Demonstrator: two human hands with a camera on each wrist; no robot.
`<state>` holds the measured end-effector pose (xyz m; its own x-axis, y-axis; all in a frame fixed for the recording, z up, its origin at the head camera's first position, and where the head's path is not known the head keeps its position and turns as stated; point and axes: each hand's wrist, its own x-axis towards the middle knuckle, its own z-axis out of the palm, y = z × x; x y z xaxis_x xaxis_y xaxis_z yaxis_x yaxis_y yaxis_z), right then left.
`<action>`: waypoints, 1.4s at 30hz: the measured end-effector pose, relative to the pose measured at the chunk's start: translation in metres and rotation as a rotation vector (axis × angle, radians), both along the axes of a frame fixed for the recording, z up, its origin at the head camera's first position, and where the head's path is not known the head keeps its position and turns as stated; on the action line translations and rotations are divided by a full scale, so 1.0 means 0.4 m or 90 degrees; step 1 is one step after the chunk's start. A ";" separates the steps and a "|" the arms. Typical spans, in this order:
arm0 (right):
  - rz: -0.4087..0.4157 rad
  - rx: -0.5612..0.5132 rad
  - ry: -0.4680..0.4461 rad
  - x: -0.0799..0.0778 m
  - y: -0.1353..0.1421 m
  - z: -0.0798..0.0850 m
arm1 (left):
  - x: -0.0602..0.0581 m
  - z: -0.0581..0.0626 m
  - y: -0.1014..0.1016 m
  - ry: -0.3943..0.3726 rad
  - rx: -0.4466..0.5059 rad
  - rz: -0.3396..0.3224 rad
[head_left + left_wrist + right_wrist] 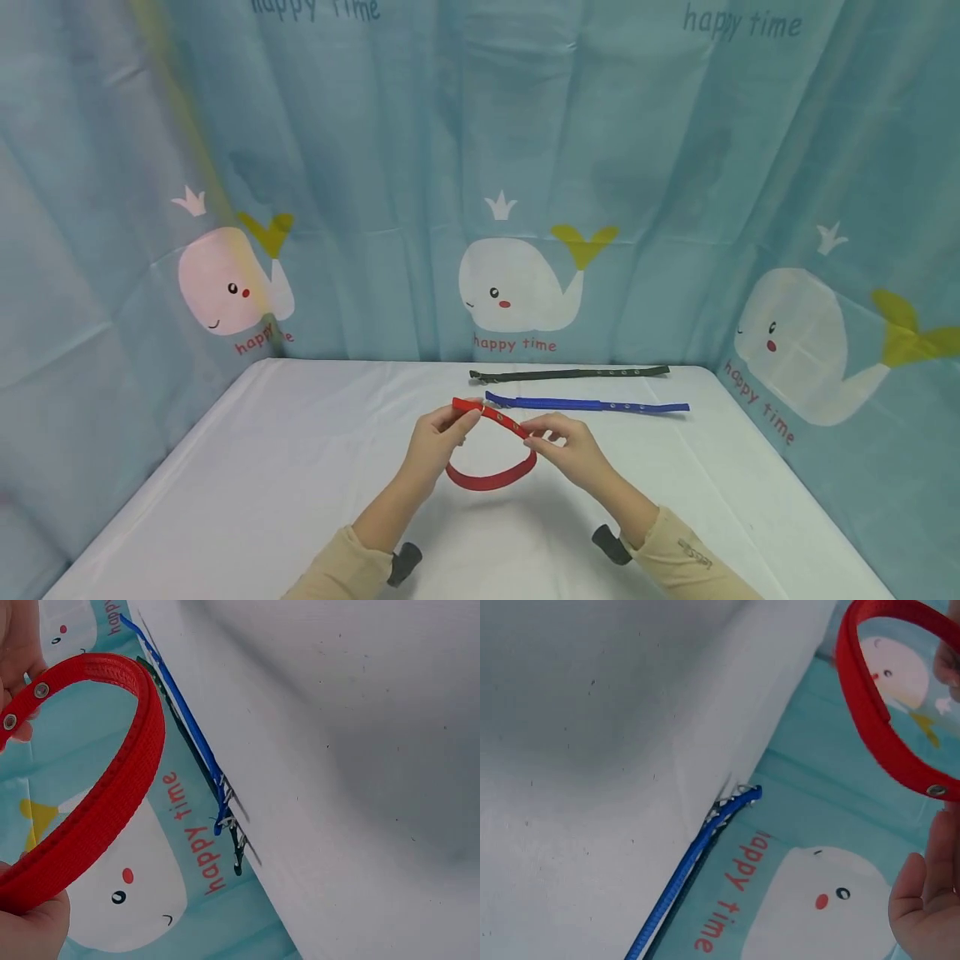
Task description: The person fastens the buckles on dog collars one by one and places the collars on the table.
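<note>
A red collar [491, 482] with metal eyelets is bent into a loop above the white table. My left hand [435, 442] pinches it between thumb and fingers near one end, at the loop's upper left. On the opposite side my right hand [572, 450] pinches the strap beside the eyelets. In the left wrist view, the padded band of the collar [124, 787] curves from the left hand round to the right hand. From the right wrist, one eyelet of the collar [936, 790] shows just above the right fingertips. The buckle is hidden by the left hand.
Beyond the hands, a blue collar [570, 404] lies stretched out across the table [315, 467]. A black collar [570, 374] lies behind it, near the back edge. A blue curtain [405, 167] printed with whales hangs around the table's back and sides.
</note>
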<state>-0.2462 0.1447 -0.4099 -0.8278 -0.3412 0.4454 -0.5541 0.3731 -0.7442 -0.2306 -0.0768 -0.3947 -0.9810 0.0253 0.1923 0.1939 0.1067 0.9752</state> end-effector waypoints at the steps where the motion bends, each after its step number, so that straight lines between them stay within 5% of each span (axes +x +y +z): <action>1: 0.000 -0.002 -0.002 0.000 0.000 -0.002 | 0.000 0.000 0.000 0.001 0.000 -0.001; 25: 0.042 -0.050 0.076 0.006 -0.050 0.011 | -0.006 -0.009 0.017 0.039 -0.052 -0.052; 36: 0.024 -0.076 0.064 0.002 -0.055 0.004 | 0.002 -0.006 0.022 0.037 -0.051 -0.050; 42: -0.029 -0.082 0.063 -0.005 -0.039 0.008 | 0.003 -0.004 0.019 0.036 -0.042 -0.057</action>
<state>-0.2481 0.1291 -0.4068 -0.7912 -0.2395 0.5627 -0.6115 0.3037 -0.7306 -0.2292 -0.0692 -0.3963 -0.9620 0.1265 0.2422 0.2599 0.1507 0.9538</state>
